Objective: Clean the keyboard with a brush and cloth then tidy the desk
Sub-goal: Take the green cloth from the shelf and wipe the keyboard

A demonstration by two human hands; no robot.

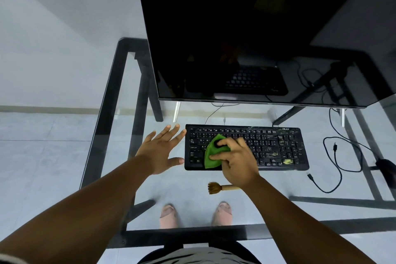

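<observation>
A black keyboard (276, 148) lies on the glass desk (111, 113) in front of a dark monitor (246, 28). Yellowish dirt marks its right side. My right hand (237, 163) grips a green cloth (212, 154) and presses it on the keyboard's left-middle keys. My left hand (162, 148) hovers flat, fingers spread, just left of the keyboard's left edge, holding nothing. A small brush (220, 188) with brown bristles and a pale wooden handle lies on the glass just in front of the keyboard, its handle partly hidden under my right wrist.
Black cables (336, 156) loop over the glass right of the keyboard, with a dark object (386, 167) at the far right edge. The desk's black frame (192, 236) runs along the near edge. My feet show through the glass below.
</observation>
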